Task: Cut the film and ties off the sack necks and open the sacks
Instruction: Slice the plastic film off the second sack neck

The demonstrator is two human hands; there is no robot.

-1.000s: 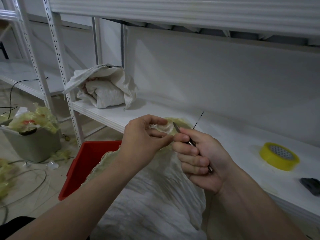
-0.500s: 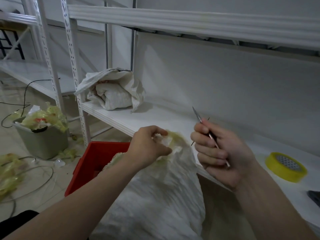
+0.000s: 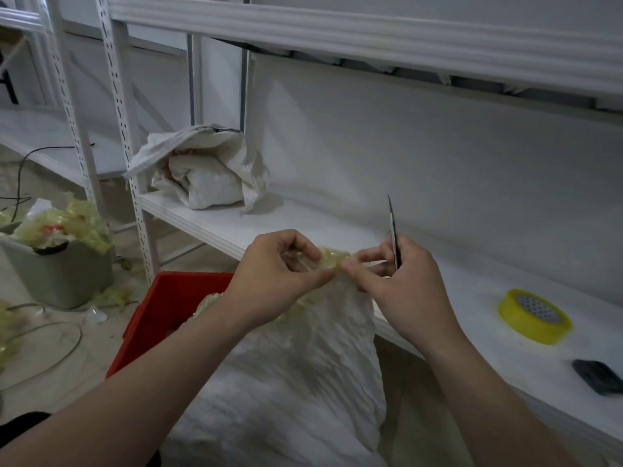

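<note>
While peeling: left hand (image 3: 279,271) pinches film (image 3: 332,259); right hand (image 3: 401,284) pinches it too, gripping blade (image 3: 392,230) tip-up.
Sack (image 3: 303,365): upright by crate (image 3: 168,305), neck between hands.
Tip: tear film outward, blade clear of fingers.

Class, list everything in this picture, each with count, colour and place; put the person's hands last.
shelf: one, white, ahead
front sack: one, white, before the shelf
film: one wrap, pale yellow, front sack's neck
blade: one, dark, upright in the right hand
open sack: one, white, shelf, left
crate: one, red, floor, behind front sack
bin: one, grey, floor left, holding yellow scraps
tape roll: one, yellow, shelf, right
black object: one, shelf, far right
left hand: pinches the film
right hand: grips the blade, pinches the film
</note>
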